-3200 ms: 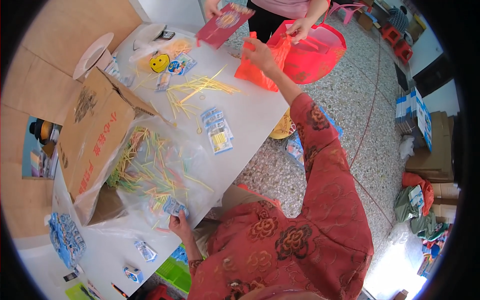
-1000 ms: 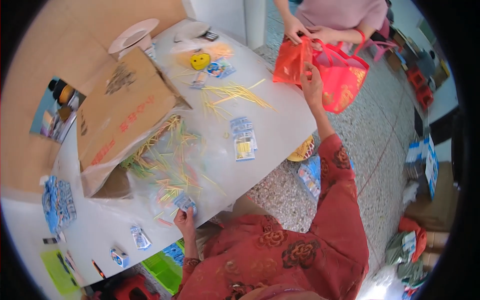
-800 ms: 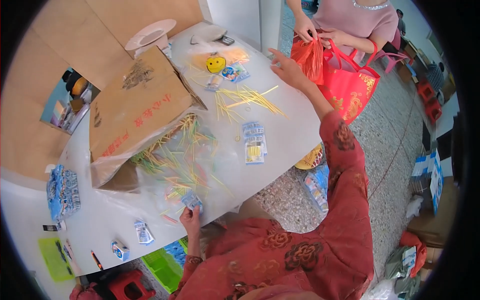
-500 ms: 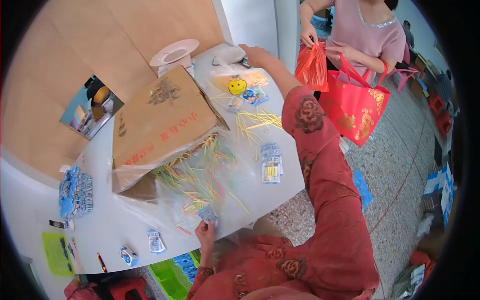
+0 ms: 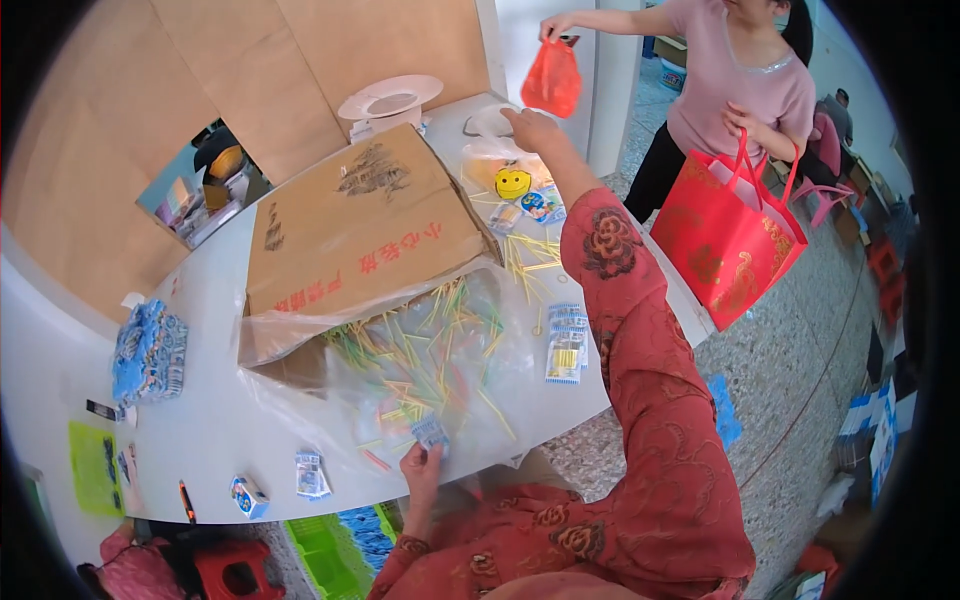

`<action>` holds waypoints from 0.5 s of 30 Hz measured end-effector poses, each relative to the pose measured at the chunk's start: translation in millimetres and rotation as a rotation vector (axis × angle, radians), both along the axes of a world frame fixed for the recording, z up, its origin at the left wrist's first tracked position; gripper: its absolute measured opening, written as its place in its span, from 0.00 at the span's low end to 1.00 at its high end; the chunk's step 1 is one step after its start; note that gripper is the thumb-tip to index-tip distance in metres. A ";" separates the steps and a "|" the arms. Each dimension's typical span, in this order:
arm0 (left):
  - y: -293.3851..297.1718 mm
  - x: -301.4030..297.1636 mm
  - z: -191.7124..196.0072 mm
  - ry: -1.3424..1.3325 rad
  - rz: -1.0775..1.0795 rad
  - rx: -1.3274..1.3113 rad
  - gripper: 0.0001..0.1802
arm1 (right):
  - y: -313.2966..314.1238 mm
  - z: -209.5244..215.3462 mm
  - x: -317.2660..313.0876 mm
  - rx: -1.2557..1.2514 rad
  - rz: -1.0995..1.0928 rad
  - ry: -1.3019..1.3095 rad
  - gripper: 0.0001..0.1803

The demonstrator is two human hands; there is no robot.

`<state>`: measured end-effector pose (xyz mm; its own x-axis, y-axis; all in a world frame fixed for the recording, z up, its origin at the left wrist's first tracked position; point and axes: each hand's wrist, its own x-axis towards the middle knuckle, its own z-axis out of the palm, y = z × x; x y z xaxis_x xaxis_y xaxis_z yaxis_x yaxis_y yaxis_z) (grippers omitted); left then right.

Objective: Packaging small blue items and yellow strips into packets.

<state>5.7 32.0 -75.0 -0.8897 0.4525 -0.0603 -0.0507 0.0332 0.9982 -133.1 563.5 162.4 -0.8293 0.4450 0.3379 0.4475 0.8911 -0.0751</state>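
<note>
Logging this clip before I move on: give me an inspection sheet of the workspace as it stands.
Surface: white table, crowded.
Job's things: small blue packet in the left hand; clear bag at the far edge under the right hand.
Clutter: cardboard box on its side, spilling coloured straws inside plastic sheet; yellow smiley toy; packet stack; blue bundle; white hat.
Grippers: left hand pinches the packet; right hand stretched out over the clear bag, grip unclear.
Cables: nothing seen.
Surroundings: another person holds an orange bag and a red tote; speckled floor.
</note>
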 end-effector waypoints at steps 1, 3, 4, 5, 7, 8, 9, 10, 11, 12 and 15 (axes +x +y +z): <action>-0.1 -0.3 -0.6 -0.008 0.007 0.010 0.07 | 1.3 -2.1 -3.1 0.002 0.008 -0.005 0.27; -0.5 0.5 -0.6 -0.020 0.017 0.011 0.07 | 1.9 -5.2 -8.1 -0.015 0.000 -0.014 0.27; -0.5 0.8 -0.7 -0.026 0.020 0.009 0.07 | 1.2 -6.2 -10.3 -0.013 0.006 -0.019 0.27; -0.3 0.9 -1.8 -0.031 0.026 0.011 0.07 | 0.6 -7.1 -12.4 0.000 0.003 -0.018 0.27; -0.5 1.4 -3.2 -0.021 0.038 0.020 0.07 | -0.3 -10.1 -15.8 0.013 0.003 -0.023 0.27; 0.0 1.1 -3.4 -0.025 0.042 0.020 0.07 | -0.6 -11.3 -17.7 0.012 0.002 -0.031 0.27; 0.9 1.5 -2.6 -0.025 0.043 0.023 0.07 | 0.2 -14.5 -19.0 0.012 0.001 -0.041 0.26; 1.5 2.1 -2.3 -0.025 0.045 0.025 0.07 | 0.6 -18.5 -19.1 0.013 0.004 -0.047 0.26; 0.9 2.4 -2.7 -0.030 0.048 0.027 0.07 | 0.7 -23.2 -18.1 0.079 0.011 -0.043 0.26; 0.3 2.2 -3.1 -0.038 0.040 0.033 0.07 | 0.4 -27.1 -17.3 0.144 0.019 -0.039 0.25; 2.1 3.0 -0.3 -0.059 0.041 0.056 0.07 | -0.7 -34.5 -16.5 0.216 0.050 -0.105 0.23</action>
